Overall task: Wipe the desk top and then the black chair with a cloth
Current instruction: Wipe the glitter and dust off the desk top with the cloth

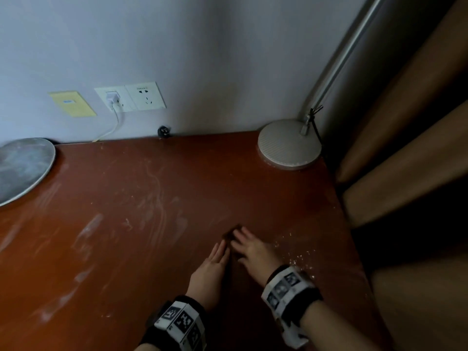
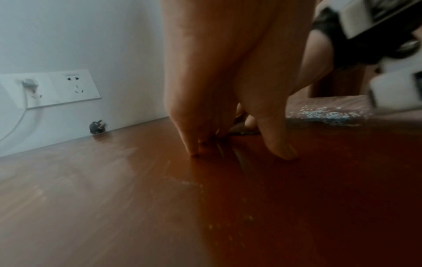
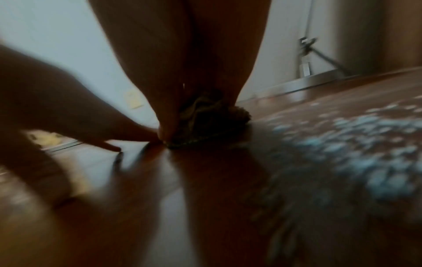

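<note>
The reddish-brown desk top (image 1: 152,198) shows pale dusty smears. A small dark brown cloth (image 1: 231,234) lies bunched on it, right of centre. My right hand (image 1: 243,241) presses down on the cloth with straight, spread fingers; the right wrist view shows the cloth (image 3: 205,122) crumpled beneath them. My left hand (image 1: 220,250) lies just left of it, fingers straight, fingertips (image 2: 194,151) touching the desk beside the cloth (image 2: 242,129). White crumbs (image 1: 296,257) are scattered to the right of my right hand. The black chair is not in view.
A round lamp base (image 1: 290,145) stands at the desk's back right corner. A grey round disc (image 1: 22,165) sits at the back left. Wall sockets (image 1: 131,97) and a black plug (image 1: 163,131) are behind. Brown curtains (image 1: 405,148) hang past the right edge.
</note>
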